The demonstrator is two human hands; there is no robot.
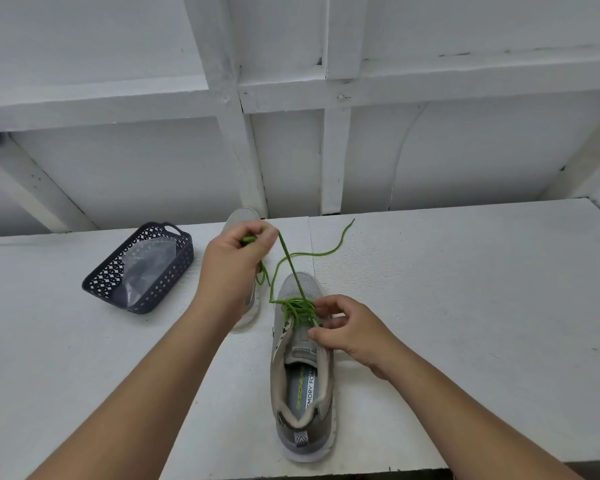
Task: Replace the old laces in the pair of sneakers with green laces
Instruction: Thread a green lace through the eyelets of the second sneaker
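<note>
A grey sneaker (302, 375) lies on the white table, toe pointing away from me, with a green lace (298, 308) threaded through its lower eyelets. My left hand (236, 261) is raised above the table and grips one end of that lace, pulling it taut up and to the left. My right hand (347, 329) rests at the sneaker's right eyelets, fingers curled and pinching at the tongue and lace there. The lace's other end (340, 242) trails loose across the table beyond the toe. A second grey sneaker (245, 216) lies behind my left hand, mostly hidden.
A dark blue perforated plastic basket (136, 268) holding a clear plastic bag stands at the left of the table. A white wooden frame wall (333, 161) rises directly behind the table. The table's near edge (309, 471) runs just below the sneaker's heel.
</note>
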